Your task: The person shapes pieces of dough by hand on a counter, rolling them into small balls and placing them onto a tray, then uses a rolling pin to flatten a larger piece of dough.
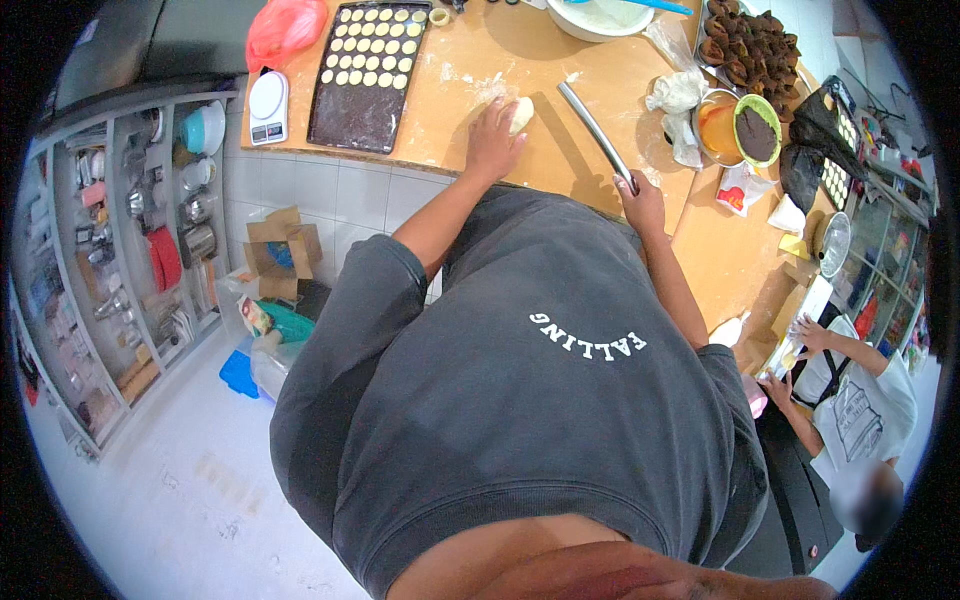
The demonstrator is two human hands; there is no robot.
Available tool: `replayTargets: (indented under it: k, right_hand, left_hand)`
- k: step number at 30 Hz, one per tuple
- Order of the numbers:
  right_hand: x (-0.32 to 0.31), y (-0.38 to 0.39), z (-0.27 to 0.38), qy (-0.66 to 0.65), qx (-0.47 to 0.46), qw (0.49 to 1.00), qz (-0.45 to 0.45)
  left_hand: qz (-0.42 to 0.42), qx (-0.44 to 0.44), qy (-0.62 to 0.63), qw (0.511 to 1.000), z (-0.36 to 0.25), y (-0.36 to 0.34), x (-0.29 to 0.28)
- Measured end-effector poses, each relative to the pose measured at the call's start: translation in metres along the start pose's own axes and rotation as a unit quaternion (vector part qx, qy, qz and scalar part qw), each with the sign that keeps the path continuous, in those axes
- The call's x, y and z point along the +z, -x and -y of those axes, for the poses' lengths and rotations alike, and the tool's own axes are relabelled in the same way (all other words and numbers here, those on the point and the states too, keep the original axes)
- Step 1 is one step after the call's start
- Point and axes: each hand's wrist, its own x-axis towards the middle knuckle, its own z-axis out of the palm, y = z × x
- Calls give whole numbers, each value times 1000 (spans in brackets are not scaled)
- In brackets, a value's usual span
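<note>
My left hand (494, 143) rests on the floury wooden table (450, 75), its fingers curled against a small pale lump of dough (521, 115). Near the table's front edge, my right hand (643, 202) is closed round the near end of a shiny metal rolling pin (597, 130). The pin slants away to the far left, with its far end pointing toward the dough but apart from it. Beyond my left hand lies a dark baking tray (350, 115), its far part covered by rows of small round dough pieces.
Left of the tray are a white kitchen scale (268, 105) and a red plastic bag (285, 35). A white bowl (600, 20) stands at the back. To the right are a green bowl (757, 130) and a tray of brown pastries (750, 45). Another person (860, 400) works at far right.
</note>
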Motion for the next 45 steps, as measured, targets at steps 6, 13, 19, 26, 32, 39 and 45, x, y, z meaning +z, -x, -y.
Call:
replayTargets:
  k: [6,13,19,26,32,39,45]
  right_hand:
    - [18,-11,20,34,-80,996,28]
    - [34,-29,44,50,-168,982,68]
    - [45,-58,48,190,-264,946,3]
    - [44,-74,77,241,-290,926,23]
    - [67,-81,71,222,-267,936,59]
    - [39,-90,98,235,-237,937,101]
    - [45,-98,112,274,-238,927,96]
  left_hand:
    - [41,-134,208,968,9,26,-6]
    - [-21,-227,210,951,6,34,-2]
    - [-237,-119,57,962,23,46,-21]
    - [-55,35,-47,997,3,41,-50]
    - [-18,-50,-99,994,10,35,-29]
    - [-4,-39,-29,999,23,22,-39]
    - [34,-47,-75,995,25,17,-28]
